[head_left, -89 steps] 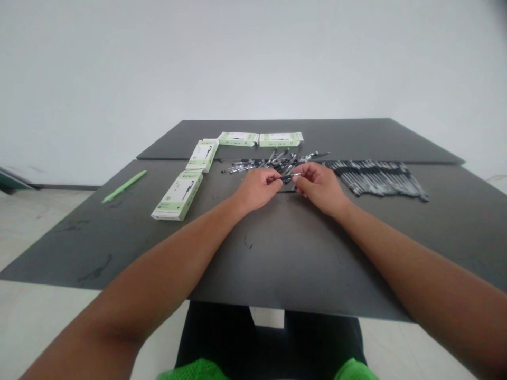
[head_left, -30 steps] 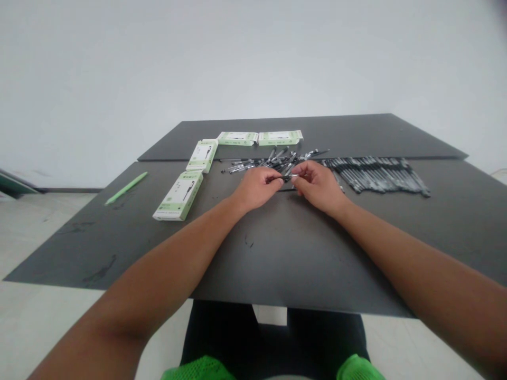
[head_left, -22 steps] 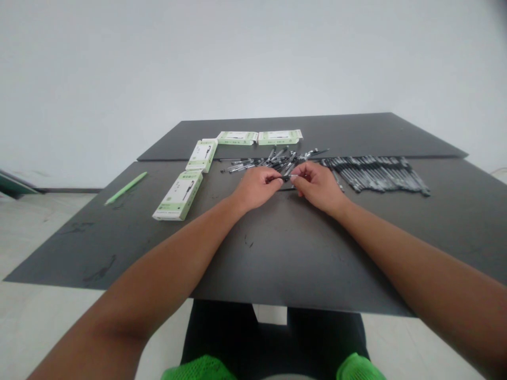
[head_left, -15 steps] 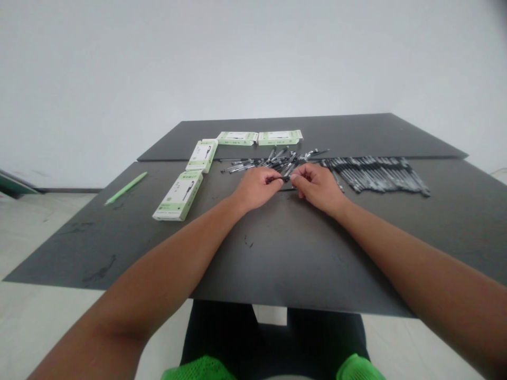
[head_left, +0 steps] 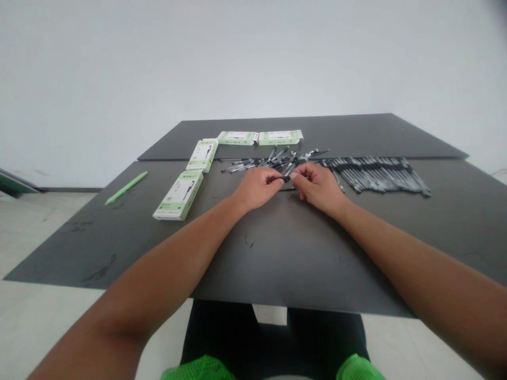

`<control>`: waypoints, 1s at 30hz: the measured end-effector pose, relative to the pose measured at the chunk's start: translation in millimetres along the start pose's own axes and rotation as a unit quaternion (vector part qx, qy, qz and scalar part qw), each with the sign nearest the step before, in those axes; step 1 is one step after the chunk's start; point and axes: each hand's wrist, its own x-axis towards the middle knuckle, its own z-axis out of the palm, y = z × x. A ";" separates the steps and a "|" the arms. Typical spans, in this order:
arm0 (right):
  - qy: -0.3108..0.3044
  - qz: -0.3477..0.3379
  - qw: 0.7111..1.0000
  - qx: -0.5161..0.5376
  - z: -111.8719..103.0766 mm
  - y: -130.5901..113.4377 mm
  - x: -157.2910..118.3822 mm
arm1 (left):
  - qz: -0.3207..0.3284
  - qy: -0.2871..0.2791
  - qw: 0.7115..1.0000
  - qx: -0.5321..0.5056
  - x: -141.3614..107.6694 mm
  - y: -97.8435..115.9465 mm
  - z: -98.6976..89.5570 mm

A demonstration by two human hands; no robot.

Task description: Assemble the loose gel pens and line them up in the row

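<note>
Near the middle of the table, my left hand (head_left: 257, 188) is closed around a black pen (head_left: 285, 179), and a short dark end of it shows past the fingertips. My right hand (head_left: 320, 186) faces it with thumb and fingers pinched at that same end; most of the pen is hidden by the fingers. Just beyond both hands lies a loose, crossed pile of clear-barrelled pens with black parts (head_left: 242, 165). To the right of my right hand, many similar pens (head_left: 380, 175) lie side by side in a slanted row.
Green-and-white pen boxes (head_left: 178, 196) lie along the left and back of the pile, several in all. A light green pen or stick (head_left: 127, 188) rests farther left. The dark grey table (head_left: 277, 253) has a seam across it, with a pale wall behind.
Almost nothing differs. Both hands stay at the pen in nearly the same place, and the pile, row and boxes look the same.
</note>
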 end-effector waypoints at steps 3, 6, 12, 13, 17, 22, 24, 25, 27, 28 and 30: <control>0.012 -0.003 0.999 0.033 2.3 2.2 0.9 | -0.005 -0.001 1.000 0.001 0.1 0.5 -0.2; 0.015 -0.018 0.999 0.032 3.2 5.3 1.5 | -0.008 -0.002 1.000 -0.001 0.0 1.1 0.0; 0.014 -0.025 0.999 0.019 1.4 4.9 1.4 | -0.014 0.003 1.000 -0.011 0.1 0.8 2.1; 0.015 -0.023 0.999 0.019 1.1 4.0 1.4 | -0.014 0.002 1.000 -0.010 0.2 0.4 2.5; 0.010 -0.021 1.000 0.015 0.4 1.7 1.7 | -0.014 0.004 1.000 -0.017 0.4 -0.8 3.5; 0.013 -0.020 1.000 0.006 0.3 2.1 1.8 | -0.012 0.002 1.000 -0.019 0.4 -1.1 3.4; 0.013 -0.020 1.000 0.000 0.3 2.0 1.8 | -0.007 0.001 1.000 -0.019 0.8 -1.6 3.6; 0.012 -0.020 1.000 -0.002 0.2 1.9 1.7 | -0.004 0.001 1.000 -0.019 1.0 -1.9 3.8; 0.010 -0.021 1.000 -0.007 0.1 1.4 1.6 | -0.001 0.000 1.000 -0.020 1.2 -1.9 4.0; 0.010 -0.021 1.000 -0.009 -0.1 1.1 1.5 | -0.001 0.000 1.000 -0.020 1.2 -1.7 4.0; 0.008 -0.022 1.000 -0.013 -0.6 0.5 1.2 | -0.004 0.001 1.000 -0.019 1.0 -0.5 3.8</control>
